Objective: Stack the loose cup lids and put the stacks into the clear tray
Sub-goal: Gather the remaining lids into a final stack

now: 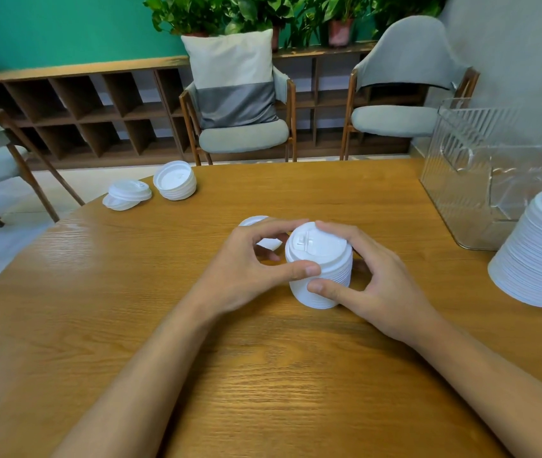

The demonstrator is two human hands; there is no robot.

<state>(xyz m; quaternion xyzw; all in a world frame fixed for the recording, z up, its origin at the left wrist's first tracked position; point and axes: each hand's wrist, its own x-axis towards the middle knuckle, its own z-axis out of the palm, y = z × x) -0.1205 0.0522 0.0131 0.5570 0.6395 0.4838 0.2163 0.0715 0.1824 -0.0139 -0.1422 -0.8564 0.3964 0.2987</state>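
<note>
A tall stack of white cup lids [320,259] stands at the middle of the wooden table [263,375]. My left hand [249,269] grips its left side, thumb on the front and fingers curled over the top rim. From the right, my right hand [375,279] grips the same stack, thumb low on the front. Behind my left hand lie loose lids [256,223], partly hidden. A short stack [175,180] and a few loose lids [127,195] sit far left. A large stack [540,249] stands at the right edge, in front of the clear tray [474,166].
Three grey chairs stand around the table's far side, one [239,104] with a cushion. A wooden cubby shelf [81,110] with plants on top lines the green wall. The table's rounded edge curves away at the left.
</note>
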